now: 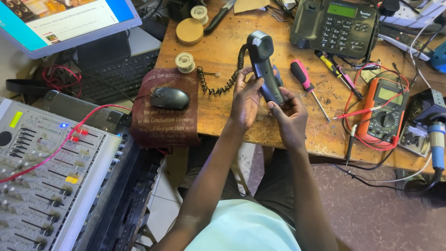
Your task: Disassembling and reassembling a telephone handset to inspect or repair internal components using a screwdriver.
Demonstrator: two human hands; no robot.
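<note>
I hold a dark grey telephone handset [264, 62] upright over the wooden workbench [218, 46]. My left hand [246, 97] grips its left side, thumb across the lower part. Around its bottom end my right hand [289, 114] is closed. A black coiled cord [223, 76] runs from the handset across the bench. The matching desk telephone base [335, 25] with keypad and green display sits at the far right. A screwdriver with a pink and black handle [304, 79] lies just right of the handset.
An orange multimeter [385, 114] with red leads lies at right, a soldering iron [436, 144] beside it. A black mouse [169, 98] rests on a maroon cloth. An audio mixer [42, 176] stands at left, a keyboard [116, 74] and monitor [60, 21] behind. Solder spools [185, 62] sit nearby.
</note>
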